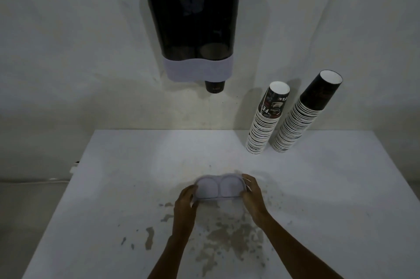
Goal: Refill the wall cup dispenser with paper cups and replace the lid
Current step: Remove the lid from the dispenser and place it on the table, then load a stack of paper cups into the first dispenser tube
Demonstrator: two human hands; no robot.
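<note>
Both hands, left (185,199) and right (252,194), grip the lid (219,186) by its ends, lying sideways, with the cups (263,124) far off to the right.

Both hands on the pale lid (219,187) here: left hand (185,204) has its left end, right hand (252,197) the right end, low over the stained white surface (113,187). Straight beyond that grip, the dark wall dispenser (191,17) has one cup (214,87) poking out below. Beyond and right, two upside-down paper cup stacks (266,124) lean on the wall.
</note>
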